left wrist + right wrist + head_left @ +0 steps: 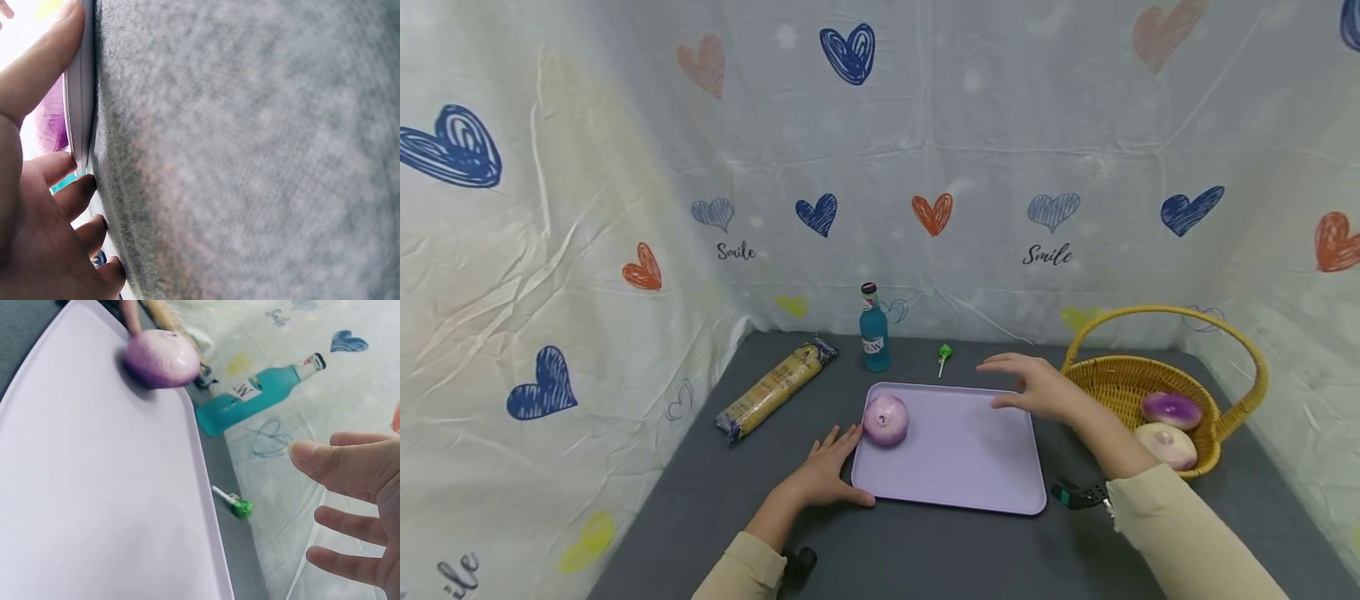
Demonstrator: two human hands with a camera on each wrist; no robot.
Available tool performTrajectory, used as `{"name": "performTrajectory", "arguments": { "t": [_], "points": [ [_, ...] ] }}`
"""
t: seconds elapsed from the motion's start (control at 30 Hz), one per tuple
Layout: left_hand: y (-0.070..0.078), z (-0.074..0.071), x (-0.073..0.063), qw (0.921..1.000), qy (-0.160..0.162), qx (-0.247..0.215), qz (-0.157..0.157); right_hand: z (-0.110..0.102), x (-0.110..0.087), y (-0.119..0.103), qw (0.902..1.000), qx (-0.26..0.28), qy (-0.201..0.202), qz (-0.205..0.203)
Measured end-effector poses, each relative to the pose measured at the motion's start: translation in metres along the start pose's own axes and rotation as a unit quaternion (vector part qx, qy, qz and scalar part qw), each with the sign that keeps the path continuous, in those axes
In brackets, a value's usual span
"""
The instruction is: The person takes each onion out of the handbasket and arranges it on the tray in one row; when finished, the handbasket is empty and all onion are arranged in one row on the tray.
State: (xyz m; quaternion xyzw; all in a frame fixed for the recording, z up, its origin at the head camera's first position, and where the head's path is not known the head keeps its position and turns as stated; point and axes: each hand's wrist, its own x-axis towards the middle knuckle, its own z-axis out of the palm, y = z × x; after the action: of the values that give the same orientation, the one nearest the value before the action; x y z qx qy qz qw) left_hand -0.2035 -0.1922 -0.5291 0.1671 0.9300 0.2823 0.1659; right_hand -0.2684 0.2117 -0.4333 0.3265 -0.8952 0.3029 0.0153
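A pale lilac tray (962, 458) lies on the dark grey table, with a purple onion (886, 420) on its left part. My left hand (822, 477) is at the tray's left edge, fingers spread. In the left wrist view its thumb (47, 65) lies along the tray rim and its fingertips come down beside it. Above the back right corner of the tray, my right hand (1033, 387) is held out with thumb and fingers apart. The right wrist view shows nothing between those fingers (350, 525); the onion is well away from them.
A yellow wicker basket (1097, 385) at the right holds a purple vegetable (1171, 410) and a pale onion (1165, 444). Behind the tray are a blue bottle (874, 333) and a green lollipop (945, 353). A long yellow packet (778, 387) lies at the left.
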Motion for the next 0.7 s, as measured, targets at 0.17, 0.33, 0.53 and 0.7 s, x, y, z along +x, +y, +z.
{"name": "performTrajectory", "arguments": {
  "t": [0.17, 0.33, 0.53, 0.7],
  "points": [
    [0.0, 0.0, -0.001, 1.0, 0.002, -0.002, -0.003, -0.005, -0.004, 0.002, 1.0, 0.006, -0.002, 0.0],
    [0.001, 0.0, 0.0, 1.0, 0.003, -0.005, 0.004, -0.009, -0.011, 0.006, 1.0, -0.001, 0.001, 0.003],
    [0.001, 0.0, 0.0, 1.0, 0.002, -0.003, 0.002, -0.019, -0.019, 0.003, 0.9996, 0.003, -0.009, 0.028],
    [0.0, 0.0, 0.001, 1.0, -0.001, -0.004, -0.005, -0.027, -0.028, 0.001, 0.9993, -0.003, -0.008, 0.037]
  ]
}}
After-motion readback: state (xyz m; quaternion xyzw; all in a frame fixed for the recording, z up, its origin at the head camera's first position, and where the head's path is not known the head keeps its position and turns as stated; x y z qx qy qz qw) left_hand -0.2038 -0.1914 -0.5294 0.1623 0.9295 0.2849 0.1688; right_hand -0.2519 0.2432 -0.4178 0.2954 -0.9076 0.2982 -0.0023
